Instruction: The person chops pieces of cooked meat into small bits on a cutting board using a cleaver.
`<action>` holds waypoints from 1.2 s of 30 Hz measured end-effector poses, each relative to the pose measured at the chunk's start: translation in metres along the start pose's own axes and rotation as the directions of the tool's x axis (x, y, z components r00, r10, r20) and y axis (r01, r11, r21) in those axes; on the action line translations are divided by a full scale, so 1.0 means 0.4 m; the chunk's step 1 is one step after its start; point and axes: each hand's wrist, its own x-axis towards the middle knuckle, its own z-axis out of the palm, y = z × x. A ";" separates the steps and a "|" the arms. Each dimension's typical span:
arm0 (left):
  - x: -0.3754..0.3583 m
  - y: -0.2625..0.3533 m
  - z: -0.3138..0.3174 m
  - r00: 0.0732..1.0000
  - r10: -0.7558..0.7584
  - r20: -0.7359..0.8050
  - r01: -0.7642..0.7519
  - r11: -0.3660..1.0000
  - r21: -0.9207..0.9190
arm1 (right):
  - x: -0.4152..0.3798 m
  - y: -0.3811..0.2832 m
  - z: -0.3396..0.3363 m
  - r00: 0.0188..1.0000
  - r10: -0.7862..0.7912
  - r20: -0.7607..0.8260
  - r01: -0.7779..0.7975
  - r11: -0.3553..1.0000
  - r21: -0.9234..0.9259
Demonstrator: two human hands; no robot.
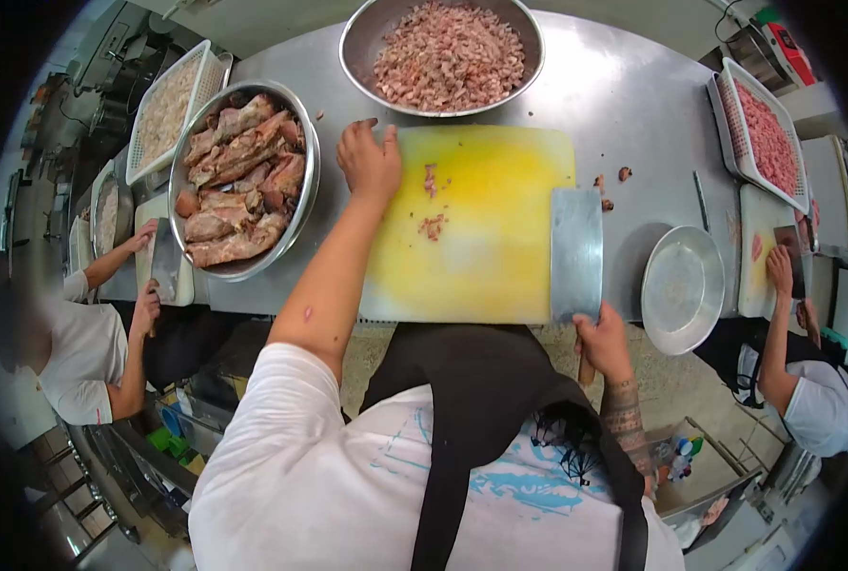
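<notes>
My right hand (603,341) is wrapped round the handle of a wide cleaver (576,249), whose blade overlaps the right edge of the yellowed cutting board (481,224). Small meat scraps (432,226) lie on the board, left of its middle. At the board's upper left corner is my left hand (367,164), fingers and thumb apart, with no held thing visible. To its left stands a metal bowl (312,190) of large browned meat pieces (243,152). Beyond the board is a bigger bowl (348,57) heaped with chopped meat (453,57).
An oval metal bowl (684,295) sits at the right, beside a thin knife-like tool (701,200). White baskets of chopped meat stand at far left (196,71) and far right (729,90). Co-workers with blades stand on both sides (86,343) (814,400).
</notes>
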 end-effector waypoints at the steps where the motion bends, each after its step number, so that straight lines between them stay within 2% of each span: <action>1: -0.019 -0.013 0.003 0.991 -0.123 0.054 0.114 0.983 0.143 | 0.013 -0.002 0.004 1.000 -0.012 -0.020 0.011 0.999 -0.045; 2: -0.030 -0.020 0.015 0.990 -0.131 0.055 0.122 0.982 0.147 | 0.035 -0.009 0.010 1.000 -0.007 -0.014 0.006 0.999 -0.048; 3: -0.036 0.003 0.023 0.984 0.036 0.173 -0.076 0.970 0.232 | 0.065 -0.024 0.018 0.999 -0.009 -0.032 0.006 0.997 -0.081; 4: -0.042 0.029 0.029 0.935 0.188 0.301 -0.277 0.916 0.289 | 0.097 -0.042 0.028 0.999 -0.013 -0.051 0.007 0.993 -0.114; 6: -0.041 0.100 0.010 0.757 0.284 0.588 -0.353 0.936 0.003 | 0.152 -0.110 0.056 0.998 -0.052 -0.045 0.045 0.988 -0.148; 7: -0.070 0.109 0.013 0.758 0.276 0.591 -0.346 0.938 0.006 | 0.189 -0.126 0.067 0.996 -0.087 -0.008 0.084 0.984 -0.154; 9: -0.151 0.124 -0.001 0.556 0.615 0.559 -0.516 0.783 -0.348 | 0.246 -0.160 0.085 0.993 -0.114 0.037 0.118 0.980 -0.161; 10: -0.177 0.126 -0.024 0.560 0.609 0.562 -0.510 0.788 -0.346 | 0.266 -0.187 0.100 0.987 -0.112 0.116 0.129 0.980 -0.153; 11: -0.204 0.121 -0.053 0.620 0.580 0.527 -0.386 0.812 -0.438 | 0.274 -0.198 0.116 0.975 -0.106 0.195 0.136 0.980 -0.144; 12: -0.228 0.117 -0.085 0.678 0.540 0.499 -0.259 0.810 -0.526 | 0.276 -0.196 0.133 0.974 -0.098 0.204 0.129 0.981 -0.146; 13: -0.245 0.105 -0.114 0.767 0.463 0.444 -0.283 0.865 -0.414 | 0.278 -0.197 0.151 0.964 -0.065 0.258 0.124 0.968 -0.217; 14: -0.277 0.103 -0.129 0.769 0.455 0.448 -0.276 0.869 -0.410 | 0.274 -0.195 0.172 0.950 -0.028 0.311 0.122 0.950 -0.286; 15: -0.310 0.097 -0.140 0.892 0.279 0.355 -0.197 0.948 -0.249 | 0.256 -0.195 0.203 0.948 -0.025 0.318 0.122 0.950 -0.287; 16: -0.339 0.088 -0.144 0.970 0.106 0.218 -0.086 0.992 -0.097 | 0.231 -0.198 0.239 0.928 -0.004 0.373 0.124 0.946 -0.298; 17: -0.375 0.086 -0.131 0.975 -0.019 0.223 0.035 0.997 -0.065 | 0.207 -0.201 0.271 0.905 0.018 0.426 0.127 0.942 -0.310; 18: -0.399 0.090 -0.128 0.976 -0.021 0.218 0.036 0.997 -0.063 | 0.204 -0.168 0.310 0.888 -0.006 0.459 0.158 0.943 -0.293; 19: -0.416 0.097 -0.129 0.978 -0.019 0.209 0.032 0.998 -0.058 | 0.205 -0.132 0.354 0.846 -0.205 0.491 0.402 0.851 -0.337; 20: -0.426 0.101 -0.127 0.980 -0.014 0.199 0.024 0.998 -0.053 | 0.192 -0.115 0.402 0.847 -0.217 0.485 0.372 0.894 -0.250; 21: -0.431 0.105 -0.125 0.988 -0.018 0.156 0.028 0.998 -0.063 | 0.185 -0.098 0.449 0.871 -0.223 0.438 0.399 0.841 -0.365; 24: -0.412 0.097 -0.118 0.994 -0.071 0.089 0.083 0.987 -0.140 | 0.168 -0.143 0.500 0.863 -0.214 0.457 0.372 0.882 -0.289; 25: -0.394 0.104 -0.123 0.995 -0.063 0.082 0.074 0.987 -0.141 | 0.167 -0.162 0.495 0.852 -0.248 0.461 0.407 0.868 -0.285; 27: -0.333 0.132 -0.135 0.999 0.039 -0.014 -0.041 0.967 -0.251 | 0.172 -0.208 0.474 0.849 -0.319 0.421 0.445 0.863 -0.242; 28: -0.273 0.171 -0.153 0.987 0.113 -0.112 -0.140 0.951 -0.277 | 0.167 -0.237 0.453 0.845 -0.372 0.383 0.470 0.859 -0.202; 30: -0.103 0.256 -0.184 0.921 0.251 -0.298 -0.337 0.896 -0.289 | 0.112 -0.376 0.366 0.855 -0.432 0.288 0.518 0.750 -0.412; 31: -0.014 0.297 -0.190 0.865 0.287 -0.411 -0.430 0.846 -0.315 | 0.098 -0.410 0.323 0.837 -0.486 0.253 0.547 0.730 -0.408; 33: 0.156 0.358 -0.190 0.836 0.305 -0.456 -0.482 0.807 -0.343 | 0.075 -0.429 0.228 0.795 -0.574 0.196 0.598 0.688 -0.411; 34: 0.229 0.349 -0.140 0.833 0.313 -0.457 -0.493 0.795 -0.354 | 0.063 -0.427 0.182 0.797 -0.578 0.177 0.593 0.689 -0.418; 36: 0.319 0.306 -0.018 0.935 0.274 -0.227 -0.327 0.912 -0.247 | 0.028 -0.409 0.102 0.893 -0.422 0.158 0.447 0.790 -0.420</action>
